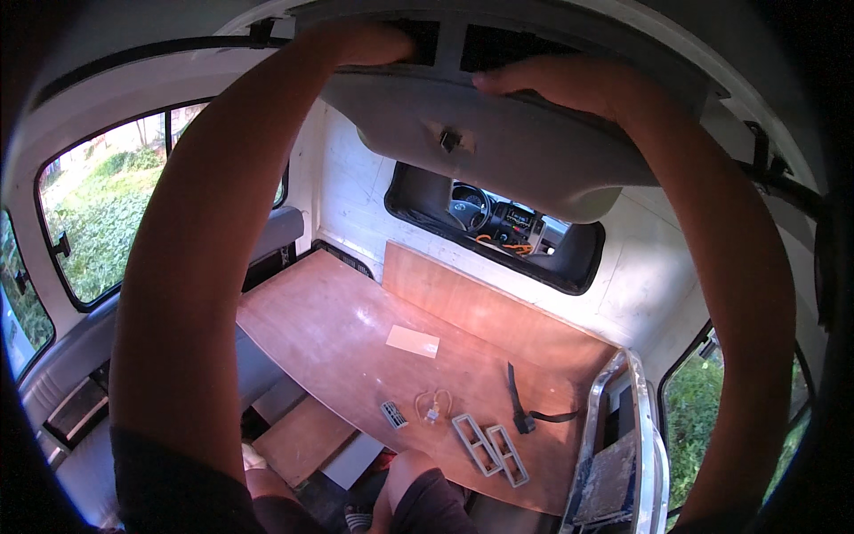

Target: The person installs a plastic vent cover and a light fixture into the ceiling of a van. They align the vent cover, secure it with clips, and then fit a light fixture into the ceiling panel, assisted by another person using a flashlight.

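Both my arms reach up to a grey moulded overhead panel (391,116) with dark rectangular openings in its upper face. My left hand (378,43) grips the panel at the left opening, its fingertips partly lost in the dark. Around the edge of the right opening my right hand (556,78) is closed, thumb along the rim and the other fingers hidden. Below the openings, a small black fitting (450,140) sits in the panel's face. Whether the panel is fixed to the roof cannot be made out.
Below is a wooden board (311,303) bearing two pale rectangular frames (478,445), a small slatted vent (393,415), a coiled wire (433,411), a black strap (516,400) and a light card (413,341). A metal-framed piece (658,445) stands right. A window (578,267) opens to the cab.
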The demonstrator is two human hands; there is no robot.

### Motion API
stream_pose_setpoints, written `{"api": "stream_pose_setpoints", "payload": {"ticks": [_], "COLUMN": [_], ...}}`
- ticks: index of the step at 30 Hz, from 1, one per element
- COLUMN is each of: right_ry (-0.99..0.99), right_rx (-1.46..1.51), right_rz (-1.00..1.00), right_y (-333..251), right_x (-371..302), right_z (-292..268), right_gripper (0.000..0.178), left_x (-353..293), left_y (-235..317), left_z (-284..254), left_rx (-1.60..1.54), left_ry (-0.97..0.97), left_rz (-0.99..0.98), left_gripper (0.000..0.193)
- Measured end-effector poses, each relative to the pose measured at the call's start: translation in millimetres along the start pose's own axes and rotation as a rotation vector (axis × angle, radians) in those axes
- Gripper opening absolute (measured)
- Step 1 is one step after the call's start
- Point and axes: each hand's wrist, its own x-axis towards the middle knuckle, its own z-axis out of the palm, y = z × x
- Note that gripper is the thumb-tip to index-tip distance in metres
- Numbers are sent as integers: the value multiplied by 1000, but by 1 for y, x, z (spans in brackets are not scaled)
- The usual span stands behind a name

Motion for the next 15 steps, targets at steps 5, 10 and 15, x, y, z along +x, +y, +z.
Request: {"api": "stream_pose_setpoints", "payload": {"ticks": [5, 10, 15], "right_ry": [-136, -270, -274], "right_rx": [45, 57, -84], "right_rz": [17, 44, -9], "right_y": [0, 2, 1], "right_x": [4, 16, 16], "right_z": [-5, -2, -3], "right_gripper": [72, 73, 72], "left_x": [-1, -11, -5], "left_y": [8, 20, 25], "left_z": [-1, -16, -17], "left_rx": [82, -12, -204], "left_ry": [95, -57, -185], "left_rz": [-39, -76, -186], "left_gripper": [42, 46, 52]}}
